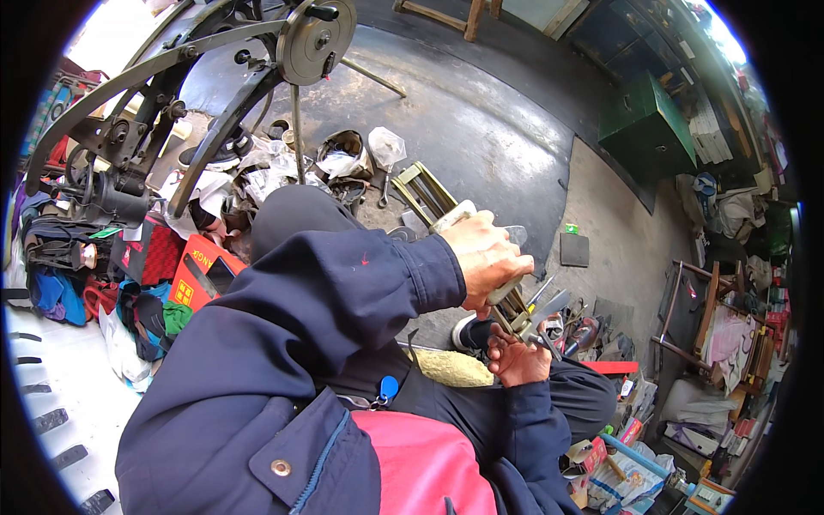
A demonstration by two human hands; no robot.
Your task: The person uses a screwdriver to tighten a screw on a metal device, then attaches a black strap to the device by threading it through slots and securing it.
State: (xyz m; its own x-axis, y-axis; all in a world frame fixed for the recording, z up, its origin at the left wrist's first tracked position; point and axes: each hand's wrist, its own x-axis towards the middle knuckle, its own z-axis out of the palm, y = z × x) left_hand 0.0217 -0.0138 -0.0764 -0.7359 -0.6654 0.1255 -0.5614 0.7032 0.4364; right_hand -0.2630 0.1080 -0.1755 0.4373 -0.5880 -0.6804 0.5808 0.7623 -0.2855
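Over the person's lap, the left hand (486,255) is closed around a pale bottle (463,215), tipped toward the long metal frame (429,197) running from five to eleven o'clock. The right hand (518,360), fingers curled, grips the frame's lower end. Seemingly mid-application; steadiness matters next.

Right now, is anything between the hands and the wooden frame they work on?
Nothing visible. The left hand is wrapped around a pale bottle pressed against the frame; the right hand touches the frame's lower end directly.
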